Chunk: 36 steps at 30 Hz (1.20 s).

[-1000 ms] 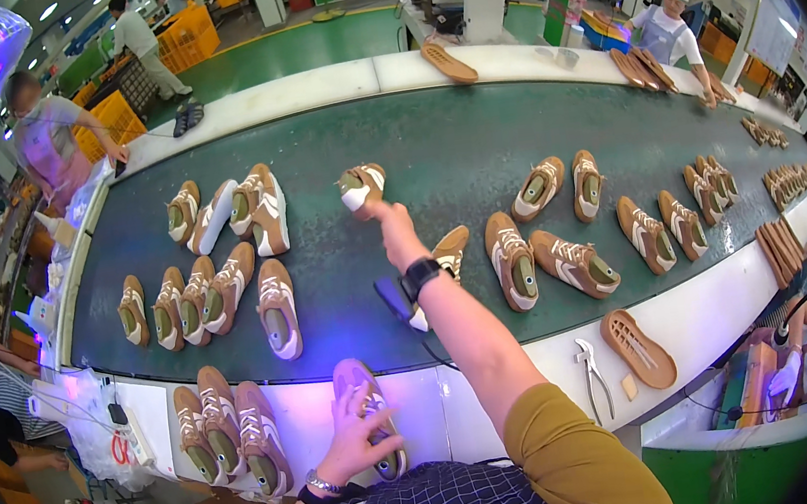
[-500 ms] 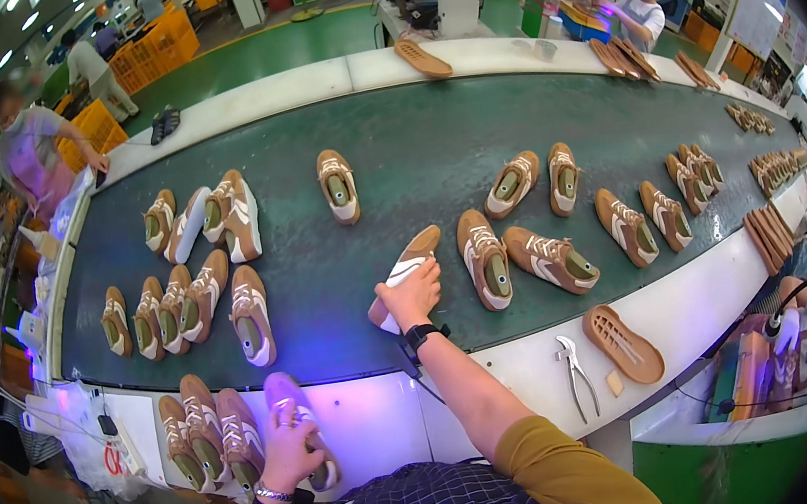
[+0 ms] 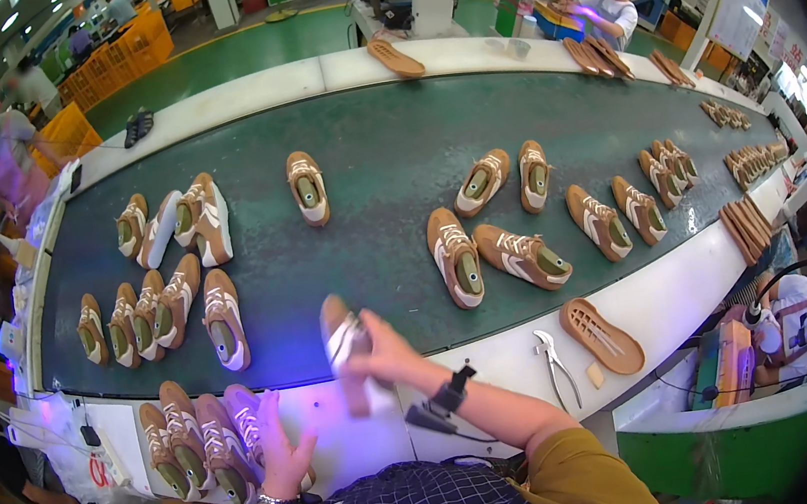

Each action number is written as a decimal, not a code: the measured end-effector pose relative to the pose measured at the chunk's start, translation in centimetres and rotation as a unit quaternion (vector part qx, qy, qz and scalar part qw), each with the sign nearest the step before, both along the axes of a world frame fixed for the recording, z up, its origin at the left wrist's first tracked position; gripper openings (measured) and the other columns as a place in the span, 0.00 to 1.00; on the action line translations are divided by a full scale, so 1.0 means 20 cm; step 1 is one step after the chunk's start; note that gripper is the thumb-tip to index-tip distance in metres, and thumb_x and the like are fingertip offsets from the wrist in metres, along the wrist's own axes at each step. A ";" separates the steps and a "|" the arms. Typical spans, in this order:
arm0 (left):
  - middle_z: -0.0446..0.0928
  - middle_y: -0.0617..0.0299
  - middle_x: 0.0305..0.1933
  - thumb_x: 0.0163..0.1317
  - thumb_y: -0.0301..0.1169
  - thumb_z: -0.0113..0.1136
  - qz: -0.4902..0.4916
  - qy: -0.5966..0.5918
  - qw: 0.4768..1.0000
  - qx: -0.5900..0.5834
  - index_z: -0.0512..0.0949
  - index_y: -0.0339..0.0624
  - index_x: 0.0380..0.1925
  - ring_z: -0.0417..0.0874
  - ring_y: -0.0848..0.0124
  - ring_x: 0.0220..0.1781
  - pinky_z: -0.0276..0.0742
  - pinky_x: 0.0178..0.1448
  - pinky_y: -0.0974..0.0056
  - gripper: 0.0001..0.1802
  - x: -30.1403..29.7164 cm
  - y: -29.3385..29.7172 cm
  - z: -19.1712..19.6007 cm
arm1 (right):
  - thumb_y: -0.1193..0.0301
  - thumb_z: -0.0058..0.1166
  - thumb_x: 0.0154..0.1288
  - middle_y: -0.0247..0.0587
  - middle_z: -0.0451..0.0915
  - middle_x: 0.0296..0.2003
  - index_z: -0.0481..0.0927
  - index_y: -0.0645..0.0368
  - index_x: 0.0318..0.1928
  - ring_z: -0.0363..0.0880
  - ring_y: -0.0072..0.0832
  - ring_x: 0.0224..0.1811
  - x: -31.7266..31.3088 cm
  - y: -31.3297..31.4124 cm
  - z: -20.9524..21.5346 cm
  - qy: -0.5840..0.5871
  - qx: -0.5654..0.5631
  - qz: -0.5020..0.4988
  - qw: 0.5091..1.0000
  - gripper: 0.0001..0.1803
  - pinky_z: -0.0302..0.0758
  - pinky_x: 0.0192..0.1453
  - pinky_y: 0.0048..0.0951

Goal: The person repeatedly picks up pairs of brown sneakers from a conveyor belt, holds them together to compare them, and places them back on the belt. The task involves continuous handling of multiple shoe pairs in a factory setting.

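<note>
Over the near edge of the green belt, my right hand grips a brown and white sneaker, blurred by motion and held toe up. My left hand is open, fingers spread, just beside a row of sneakers on the white ledge. Behind its fingers, the last sneaker of that row is partly hidden; purple light falls on it. Next to it stand more brown sneakers, toes pointing away from me.
Brown sneakers stand in groups left and right on the belt. Pliers, a small tan block and a brown sole lie on the ledge to the right. More soles lie farther right. Co-workers are beyond the belt.
My right hand has lifted the sneaker off the belt and brought it left and nearer to me. The left hand has let go of the row's last sneaker and opened.
</note>
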<state>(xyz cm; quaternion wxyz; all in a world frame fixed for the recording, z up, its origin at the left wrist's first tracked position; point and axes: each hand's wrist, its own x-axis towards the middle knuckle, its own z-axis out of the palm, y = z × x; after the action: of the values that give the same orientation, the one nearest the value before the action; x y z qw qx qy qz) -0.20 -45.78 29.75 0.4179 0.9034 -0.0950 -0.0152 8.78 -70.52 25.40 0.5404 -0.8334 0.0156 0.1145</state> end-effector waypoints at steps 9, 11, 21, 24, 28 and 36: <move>0.59 0.38 0.61 0.41 0.33 0.63 -0.071 0.000 0.987 0.147 0.68 0.36 0.55 0.56 0.38 0.64 0.56 0.66 0.42 0.36 -0.02 -0.13 -0.06 | 0.63 0.63 0.40 0.55 0.65 0.54 0.65 0.66 0.52 0.60 0.50 0.59 0.24 -0.57 -0.04 -0.101 -0.357 -0.317 0.873 0.38 0.59 0.63 0.45; 0.60 0.40 0.61 0.41 0.31 0.62 -0.074 -0.001 0.988 0.132 0.68 0.38 0.55 0.57 0.38 0.64 0.57 0.65 0.43 0.35 0.00 -0.12 -0.07 | 0.62 0.64 0.38 0.54 0.64 0.55 0.64 0.66 0.54 0.62 0.51 0.60 0.29 -0.76 -0.10 0.017 -0.337 -0.337 0.879 0.41 0.62 0.63 0.43; 0.73 0.48 0.45 0.43 0.33 0.61 -0.080 0.035 0.981 0.172 0.74 0.41 0.48 0.70 0.47 0.46 0.69 0.50 0.51 0.27 -0.02 -0.06 0.04 | 0.78 0.62 0.48 0.39 0.79 0.37 0.74 0.64 0.43 0.79 0.27 0.38 0.08 -0.78 -0.16 0.158 0.279 -0.238 0.917 0.19 0.77 0.44 0.29; 0.74 0.50 0.40 0.46 0.38 0.63 -0.072 0.042 0.987 0.136 0.73 0.39 0.48 0.72 0.49 0.44 0.67 0.49 0.52 0.28 -0.02 -0.03 0.02 | 0.72 0.64 0.50 0.36 0.78 0.38 0.74 0.64 0.45 0.77 0.22 0.37 -0.16 -0.52 -0.02 0.166 0.267 -0.145 0.938 0.21 0.75 0.43 0.24; 0.69 0.41 0.49 0.49 0.43 0.65 -0.068 0.024 0.997 0.011 0.65 0.32 0.54 0.69 0.46 0.52 0.63 0.58 0.50 0.37 0.01 -0.21 0.05 | 0.61 0.66 0.51 0.38 0.75 0.41 0.73 0.63 0.49 0.74 0.24 0.41 -0.36 -0.22 0.10 0.289 0.346 -0.029 0.892 0.28 0.73 0.45 0.27; 0.53 0.30 0.63 0.43 0.45 0.69 -0.064 0.094 0.988 0.102 0.51 0.23 0.62 0.57 0.39 0.65 0.54 0.68 0.49 0.54 -0.03 -0.36 -0.07 | 0.59 0.62 0.45 0.62 0.71 0.48 0.71 0.70 0.47 0.69 0.50 0.53 0.45 -0.78 -0.19 -0.093 -0.103 -0.331 0.933 0.33 0.66 0.58 0.43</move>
<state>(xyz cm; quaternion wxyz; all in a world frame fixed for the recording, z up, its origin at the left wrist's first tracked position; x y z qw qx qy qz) -0.77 -52.99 28.36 0.3289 0.9278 -0.1110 -0.1367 17.87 -86.14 21.53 0.4581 -0.8389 0.2519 -0.1511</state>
